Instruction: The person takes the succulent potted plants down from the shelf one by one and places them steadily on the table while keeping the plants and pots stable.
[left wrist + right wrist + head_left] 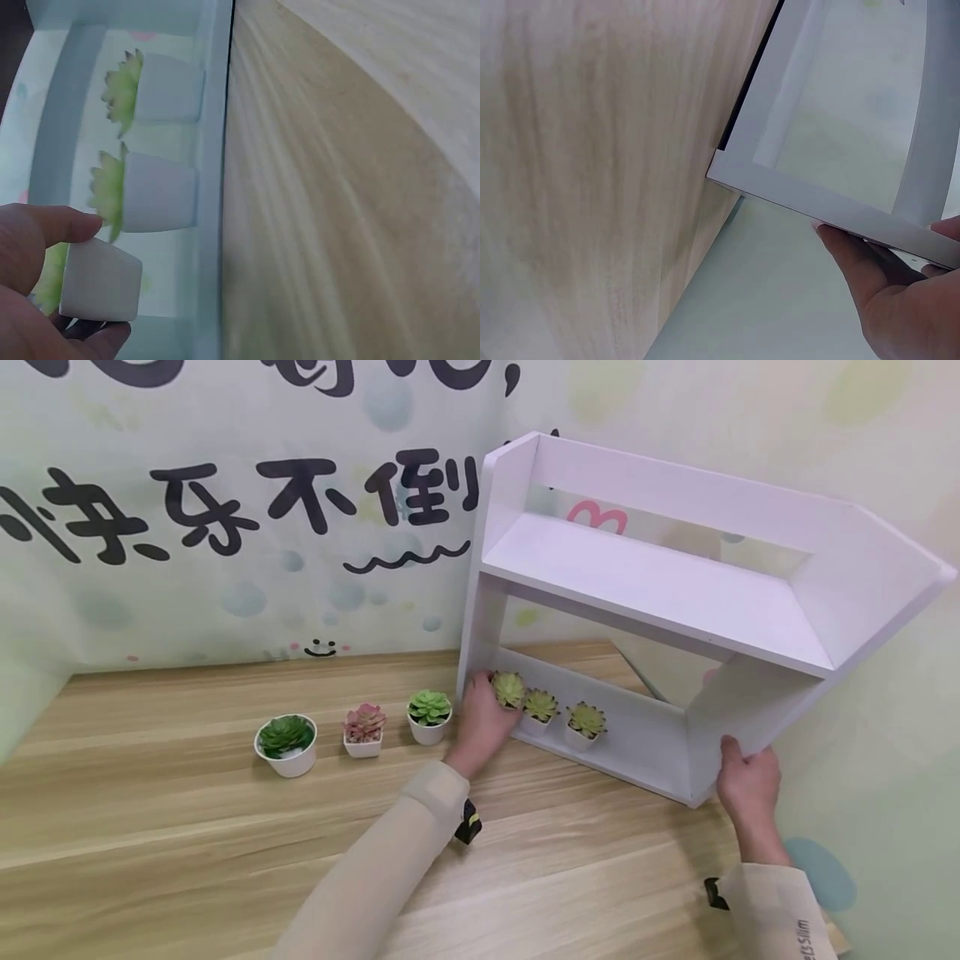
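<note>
A white two-tier shelf (pixel 660 602) stands at an angle on the wooden tabletop. My left hand (pixel 484 718) is at the left end of its lower board and pinches the white pot (pixel 101 281) of a small green succulent (pixel 508 689) between thumb and fingers. Two similar potted succulents, a middle one (pixel 540 706) and a right one (pixel 585 722), are beside it on the lower board. My right hand (pixel 750 785) grips the shelf's right side panel (pixel 832 202) near its lower end, with fingers partly hidden behind the panel.
Left of the shelf, a dark green plant in a round pot (pixel 288 747), a reddish succulent in a square pot (pixel 363 731) and a bright green plant (pixel 429 717) stand in a row. A printed wall covering (pixel 225 602) rises behind the tabletop (pixel 187 843).
</note>
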The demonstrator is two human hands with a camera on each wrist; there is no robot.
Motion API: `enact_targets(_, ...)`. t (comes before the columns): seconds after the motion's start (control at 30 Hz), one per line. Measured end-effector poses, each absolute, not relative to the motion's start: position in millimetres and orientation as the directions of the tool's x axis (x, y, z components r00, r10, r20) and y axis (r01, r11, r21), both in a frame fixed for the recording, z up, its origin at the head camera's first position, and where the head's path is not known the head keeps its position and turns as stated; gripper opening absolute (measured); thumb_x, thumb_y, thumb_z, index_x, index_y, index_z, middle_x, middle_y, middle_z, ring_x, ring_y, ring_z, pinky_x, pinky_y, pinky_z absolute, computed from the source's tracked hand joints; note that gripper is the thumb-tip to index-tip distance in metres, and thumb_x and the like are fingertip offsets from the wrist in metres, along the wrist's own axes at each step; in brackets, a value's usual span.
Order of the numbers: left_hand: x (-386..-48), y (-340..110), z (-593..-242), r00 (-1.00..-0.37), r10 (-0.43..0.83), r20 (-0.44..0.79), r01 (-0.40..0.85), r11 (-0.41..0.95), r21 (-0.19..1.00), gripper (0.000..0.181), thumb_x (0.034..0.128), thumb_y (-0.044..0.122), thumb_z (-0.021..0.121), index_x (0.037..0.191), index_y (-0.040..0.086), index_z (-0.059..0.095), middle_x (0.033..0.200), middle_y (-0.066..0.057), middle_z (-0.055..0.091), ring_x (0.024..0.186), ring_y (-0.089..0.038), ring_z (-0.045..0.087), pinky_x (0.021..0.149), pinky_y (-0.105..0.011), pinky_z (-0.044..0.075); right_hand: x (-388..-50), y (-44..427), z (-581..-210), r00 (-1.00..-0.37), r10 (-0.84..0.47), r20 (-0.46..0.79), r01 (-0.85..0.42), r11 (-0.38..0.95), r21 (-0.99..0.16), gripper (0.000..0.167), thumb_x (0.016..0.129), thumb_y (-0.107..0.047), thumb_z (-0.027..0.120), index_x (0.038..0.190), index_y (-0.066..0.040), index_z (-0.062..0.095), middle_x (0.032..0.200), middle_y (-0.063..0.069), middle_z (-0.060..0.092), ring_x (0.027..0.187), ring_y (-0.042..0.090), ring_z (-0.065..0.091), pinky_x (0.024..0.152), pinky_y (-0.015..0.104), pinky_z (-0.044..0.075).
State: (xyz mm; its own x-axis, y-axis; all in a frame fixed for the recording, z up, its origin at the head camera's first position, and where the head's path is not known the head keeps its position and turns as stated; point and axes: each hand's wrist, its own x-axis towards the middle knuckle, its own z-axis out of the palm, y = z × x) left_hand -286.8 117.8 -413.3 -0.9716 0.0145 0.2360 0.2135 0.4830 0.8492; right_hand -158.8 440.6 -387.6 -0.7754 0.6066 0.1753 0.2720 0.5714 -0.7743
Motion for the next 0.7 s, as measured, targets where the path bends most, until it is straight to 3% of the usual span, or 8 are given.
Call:
enact_targets(0.23, -273, 108, -396, -0.975, 0.046, 0.216, 0.204, 0.569, 0.797, 0.069, 0.0756, 0.022, 0.084, 0.132, 0.002, 0.049, 0.125, -0.015, 0.06, 0.113, -0.033, 0.064, 0.095, -0.044, 0.057, -160, 443, -389, -0.765, 0.611, 0.2, 0.276, 0.594, -0.756, 0.056, 0.104, -0.032, 0.036, 0.141, 0.009, 0.045, 0.134, 0.036, 0.055, 0.12, 0.047, 0.054, 0.085, 0.048, 0.043)
enact_targets(0.43, -260, 98, -384, -0.971, 0.077, 0.228, 0.231, 0.564, 0.793, 0.069, 0.073, 0.028, 0.084, 0.13, 0.005, 0.052, 0.122, -0.012, 0.062, 0.107, -0.03, 0.066, 0.09, -0.043, 0.058, -160, 443, -388, -0.765, 0.613, 0.198, 0.276, 0.59, -0.759, 0.055, 0.104, -0.032, 0.037, 0.141, 0.009, 0.046, 0.135, 0.036, 0.055, 0.121, 0.047, 0.054, 0.084, 0.044, 0.042)
enact_targets(0.7, -240, 77, -364, -0.964, 0.126, 0.235, 0.263, 0.584, 0.768, 0.072, 0.0733, 0.037, 0.087, 0.13, 0.005, 0.056, 0.121, -0.011, 0.069, 0.109, -0.028, 0.069, 0.091, -0.044, 0.058, -160, 444, -386, -0.775, 0.608, 0.173, 0.286, 0.581, -0.762, 0.057, 0.104, -0.033, 0.037, 0.142, 0.01, 0.044, 0.137, 0.037, 0.053, 0.121, 0.048, 0.053, 0.084, 0.046, 0.043)
